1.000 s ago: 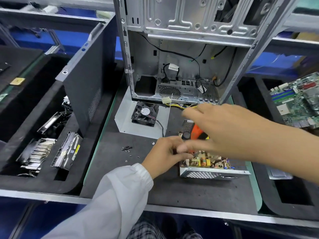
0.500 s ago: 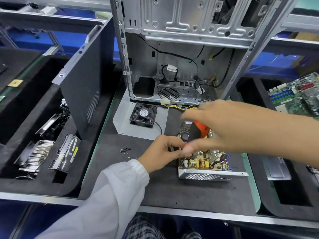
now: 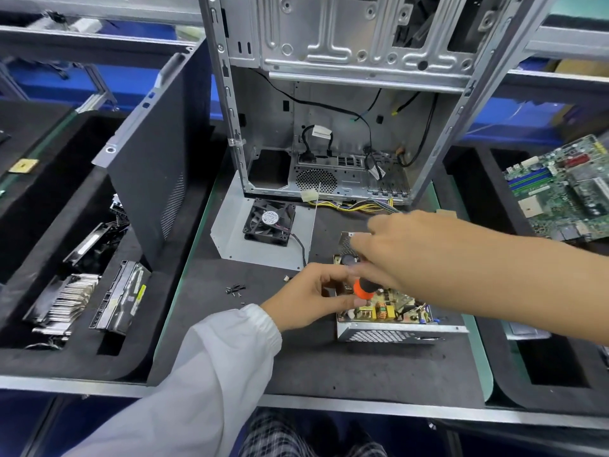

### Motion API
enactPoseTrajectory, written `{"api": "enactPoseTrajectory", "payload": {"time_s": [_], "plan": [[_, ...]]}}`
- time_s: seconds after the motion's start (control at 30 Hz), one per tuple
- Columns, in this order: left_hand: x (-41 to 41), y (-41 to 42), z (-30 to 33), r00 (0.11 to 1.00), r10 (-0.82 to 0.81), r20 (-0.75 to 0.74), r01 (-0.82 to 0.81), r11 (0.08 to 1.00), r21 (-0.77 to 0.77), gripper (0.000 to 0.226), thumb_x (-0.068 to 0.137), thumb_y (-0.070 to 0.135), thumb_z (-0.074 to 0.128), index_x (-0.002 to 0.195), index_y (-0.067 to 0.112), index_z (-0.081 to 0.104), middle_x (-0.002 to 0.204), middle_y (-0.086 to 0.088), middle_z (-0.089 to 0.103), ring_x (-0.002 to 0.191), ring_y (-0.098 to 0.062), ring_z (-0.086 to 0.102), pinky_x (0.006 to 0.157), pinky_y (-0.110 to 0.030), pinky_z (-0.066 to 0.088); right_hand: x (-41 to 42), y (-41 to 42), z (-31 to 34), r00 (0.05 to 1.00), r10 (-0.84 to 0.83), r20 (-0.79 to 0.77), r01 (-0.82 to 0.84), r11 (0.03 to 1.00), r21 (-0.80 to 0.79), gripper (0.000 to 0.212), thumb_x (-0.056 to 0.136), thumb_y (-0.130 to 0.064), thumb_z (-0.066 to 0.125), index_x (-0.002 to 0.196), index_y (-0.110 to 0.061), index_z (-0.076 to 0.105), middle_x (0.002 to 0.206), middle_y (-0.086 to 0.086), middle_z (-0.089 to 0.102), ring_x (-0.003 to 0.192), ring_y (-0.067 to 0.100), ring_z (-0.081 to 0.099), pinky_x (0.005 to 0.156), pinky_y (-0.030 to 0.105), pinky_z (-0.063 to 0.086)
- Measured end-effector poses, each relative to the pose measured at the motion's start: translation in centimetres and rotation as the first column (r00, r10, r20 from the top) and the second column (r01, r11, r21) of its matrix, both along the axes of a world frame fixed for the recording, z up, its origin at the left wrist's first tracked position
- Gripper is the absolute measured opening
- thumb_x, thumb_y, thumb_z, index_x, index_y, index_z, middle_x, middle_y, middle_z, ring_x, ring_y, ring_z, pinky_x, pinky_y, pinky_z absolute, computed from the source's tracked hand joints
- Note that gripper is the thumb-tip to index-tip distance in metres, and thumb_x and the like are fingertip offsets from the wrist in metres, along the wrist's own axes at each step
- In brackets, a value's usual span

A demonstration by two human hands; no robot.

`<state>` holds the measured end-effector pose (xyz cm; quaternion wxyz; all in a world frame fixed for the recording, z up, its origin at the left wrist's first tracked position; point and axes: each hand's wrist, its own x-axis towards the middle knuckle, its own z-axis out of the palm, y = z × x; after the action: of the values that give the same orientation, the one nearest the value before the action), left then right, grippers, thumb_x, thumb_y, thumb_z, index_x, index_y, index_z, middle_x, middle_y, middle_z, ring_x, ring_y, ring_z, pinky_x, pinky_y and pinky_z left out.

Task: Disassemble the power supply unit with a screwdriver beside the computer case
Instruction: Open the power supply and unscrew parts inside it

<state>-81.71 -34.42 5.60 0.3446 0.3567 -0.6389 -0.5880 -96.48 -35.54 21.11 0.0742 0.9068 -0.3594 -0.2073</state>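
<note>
Since the earlier frame, the screwdriver [image 3: 363, 289] dropped lower over the one open PSU [image 3: 389, 331] on the desk [image 3: 329, 364] before the case [image 3: 346, 94]. Right hand [image 3: 405, 252] gripped its handle; left hand [image 3: 309, 298] fingers curled at the PSU's edge. One fan [image 3: 268, 222] lay nearby.

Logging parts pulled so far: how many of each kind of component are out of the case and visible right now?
Power supply units, cover off: 1
Cooling fans: 1
Motherboards: 1
Side panels: 1
Finned heatsinks: 1
Drives: 1
Total: 6
The loose screws are too small to count.
</note>
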Motion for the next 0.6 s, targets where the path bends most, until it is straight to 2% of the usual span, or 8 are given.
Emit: {"api": "enactPoseTrajectory", "payload": {"time_s": [0.07, 0.13, 0.2, 0.3, 0.37, 0.43, 0.5, 0.6], "plan": [[0.0, 0.2, 0.4, 0.999, -0.044, -0.026, 0.044, 0.999, 0.024, 0.023, 0.088, 0.009, 0.070, 0.092, 0.032, 0.074, 0.090, 0.015, 0.071, 0.079, -0.002, 0.061, 0.072, -0.020, 0.049, -0.5, 0.1, 0.4, 0.996, 0.023, 0.091, -0.042, 0.975, 0.216, 0.023, 0.097, -0.035, 0.049, 0.117, -0.032, 0.039, 0.107, -0.004, 0.031, 0.091, 0.015, 0.033, 0.075, 0.032, 0.045], [-0.1, 0.2, 0.5, 0.998, -0.064, -0.019, 0.064, 0.997, 0.035, 0.016, 0.089, 0.013, 0.067, 0.086, 0.028, 0.074, 0.083, 0.017, 0.071, 0.070, 0.004, 0.059, 0.066, -0.015, 0.046, -0.8, 0.2, 1.5, 0.982, -0.056, 0.183, -0.016, 0.929, 0.370, 0.041, 0.086, -0.052, 0.059, 0.118, -0.040, 0.035, 0.117, -0.009, 0.029, 0.098, 0.013, 0.037, 0.077, 0.031, 0.044], [-0.2, 0.2, 0.5, 0.998, -0.065, -0.012, 0.065, 0.997, 0.044, 0.017, 0.090, 0.012, 0.064, 0.084, 0.023, 0.075, 0.075, 0.013, 0.071, 0.064, 0.004, 0.057, 0.062, -0.014, 0.043, -0.1, 0.6, 1.8, 0.981, -0.119, 0.157, 0.084, 0.974, 0.212, 0.055, 0.077, -0.076, 0.042, 0.107, -0.031, 0.036, 0.101, -0.005, 0.039, 0.084, 0.018, 0.049, 0.062, 0.030, 0.043], [-0.2, 0.1, 0.7, 0.995, -0.094, -0.038, 0.096, 0.995, 0.040, 0.020, 0.093, 0.007, 0.063, 0.097, 0.025, 0.071, 0.078, 0.001, 0.072, 0.069, -0.003, 0.062, 0.060, -0.011, 0.043, 1.4, 1.1, 1.1, 0.998, -0.057, 0.001, 0.056, 0.987, -0.148, 0.051, 0.091, -0.068, 0.024, 0.089, -0.018, 0.026, 0.066, -0.001, 0.029, 0.058, 0.024, 0.039, 0.045, 0.029, 0.025], [-0.2, -0.1, 0.9, 0.995, -0.096, -0.040, 0.098, 0.993, 0.059, 0.028, 0.093, 0.007, 0.064, 0.086, 0.033, 0.073, 0.078, 0.001, 0.072, 0.072, -0.003, 0.063, 0.066, -0.013, 0.046, 1.4, 0.8, 1.0, 0.999, -0.032, 0.013, 0.033, 0.995, -0.097, 0.036, 0.099, -0.053, 0.031, 0.097, -0.017, 0.030, 0.073, 0.001, 0.033, 0.056, 0.019, 0.030, 0.045, 0.028, 0.024], [0.0, -0.4, 1.0, 0.995, -0.090, -0.033, 0.091, 0.995, 0.041, 0.034, 0.091, 0.006, 0.065, 0.079, 0.037, 0.073, 0.079, 0.004, 0.072, 0.078, -0.005, 0.065, 0.075, -0.018, 0.049, 0.2, 0.2, 1.5, 0.998, -0.040, 0.055, 0.028, 0.980, 0.196, 0.018, 0.099, -0.034, 0.044, 0.114, -0.030, 0.034, 0.104, -0.001, 0.037, 0.070, 0.013, 0.040, 0.049, 0.022, 0.027], [0.0, -0.4, 1.1, 0.995, -0.097, -0.030, 0.098, 0.994, 0.040, 0.035, 0.091, 0.003, 0.065, 0.078, 0.034, 0.071, 0.079, 0.007, 0.071, 0.078, -0.004, 0.064, 0.076, -0.016, 0.048, -0.2, 0.1, 2.7, 0.985, -0.123, 0.119, 0.056, 0.890, 0.452, 0.029, 0.094, -0.039, 0.052, 0.117, -0.041, 0.034, 0.119, -0.008, 0.031, 0.089, 0.010, 0.051, 0.058, 0.020, 0.038], [-0.2, -0.4, 1.3, 0.994, -0.108, 0.009, 0.107, 0.994, 0.027, 0.029, 0.093, -0.001, 0.062, 0.080, 0.025, 0.067, 0.079, -0.001, 0.068, 0.076, -0.004, 0.062, 0.076, -0.013, 0.046, 0.6, 0.2, 1.8, 0.987, -0.129, 0.098, 0.109, 0.977, 0.185, 0.053, 0.084, -0.070, 0.045, 0.109, -0.025, 0.039, 0.089, -0.002, 0.044, 0.076, 0.018, 0.055, 0.056, 0.031, 0.044]]}}
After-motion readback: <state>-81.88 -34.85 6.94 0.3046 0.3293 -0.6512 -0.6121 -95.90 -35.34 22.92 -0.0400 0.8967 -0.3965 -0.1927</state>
